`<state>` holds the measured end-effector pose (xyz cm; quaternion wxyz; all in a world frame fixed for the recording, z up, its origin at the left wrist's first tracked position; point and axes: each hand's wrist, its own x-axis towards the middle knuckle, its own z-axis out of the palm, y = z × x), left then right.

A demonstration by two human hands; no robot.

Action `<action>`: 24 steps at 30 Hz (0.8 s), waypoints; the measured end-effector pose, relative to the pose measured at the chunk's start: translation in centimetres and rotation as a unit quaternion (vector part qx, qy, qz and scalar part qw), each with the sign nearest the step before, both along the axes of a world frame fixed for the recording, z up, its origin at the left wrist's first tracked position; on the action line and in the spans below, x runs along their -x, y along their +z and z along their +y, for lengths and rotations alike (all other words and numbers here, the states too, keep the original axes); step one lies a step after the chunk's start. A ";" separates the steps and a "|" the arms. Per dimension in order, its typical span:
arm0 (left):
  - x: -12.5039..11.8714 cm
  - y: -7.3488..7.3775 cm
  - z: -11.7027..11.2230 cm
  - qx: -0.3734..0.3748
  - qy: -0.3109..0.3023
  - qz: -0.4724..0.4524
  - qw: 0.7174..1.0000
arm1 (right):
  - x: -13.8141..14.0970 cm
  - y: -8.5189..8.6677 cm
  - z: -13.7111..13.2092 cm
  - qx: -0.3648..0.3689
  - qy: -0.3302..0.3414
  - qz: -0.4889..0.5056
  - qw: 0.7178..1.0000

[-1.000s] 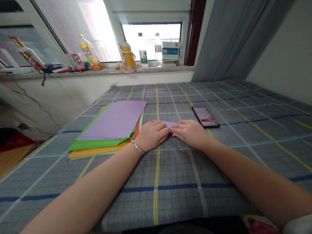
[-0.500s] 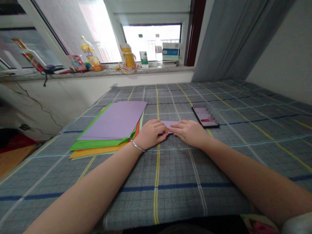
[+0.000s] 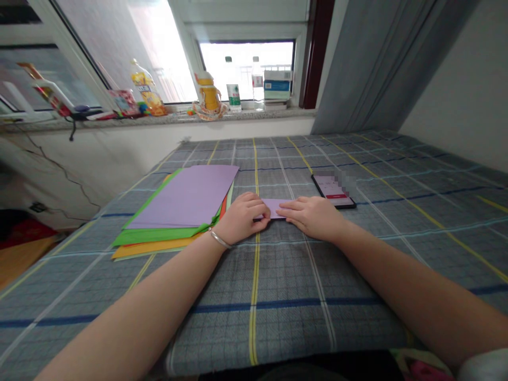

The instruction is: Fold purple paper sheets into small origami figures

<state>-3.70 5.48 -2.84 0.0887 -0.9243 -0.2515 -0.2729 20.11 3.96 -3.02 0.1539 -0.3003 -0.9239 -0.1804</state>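
Observation:
Between my hands lies a small piece of purple paper (image 3: 273,207), apparently folded, with its ends covered by my fingers. A dark line shows along its near edge; I cannot tell whether it is shadow or something underneath. My left hand (image 3: 245,216), with a silver bangle at the wrist, has its fingers curled and pinches the paper's left end. On the other end, the fingers of my right hand (image 3: 311,216) lie stretched out and flat, pressing the paper down.
A stack of coloured sheets (image 3: 184,196), purple on top, lies left of my hands. To the right is a phone (image 3: 335,194) with its screen lit. Both rest on a checked cloth (image 3: 293,275). Behind, bottles, a yellow cup (image 3: 210,98) and boxes (image 3: 277,84) stand on the windowsill.
My fingers have moved slightly apart along the paper, the left ones leftward and the right ones rightward. More of the purple paper shows between them.

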 end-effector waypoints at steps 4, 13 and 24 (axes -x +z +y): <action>0.3 0.3 0.0 -0.004 -0.001 0.002 1.000 | -0.3 0.1 0.1 0.013 0.011 0.009 1.000; 1.8 1.5 -0.1 -0.034 0.006 0.019 0.999 | -1.1 0.7 0.2 0.037 0.013 0.043 0.998; 3.1 1.9 0.2 0.019 0.023 -0.001 1.000 | -2.6 0.5 1.0 0.088 0.003 0.098 0.991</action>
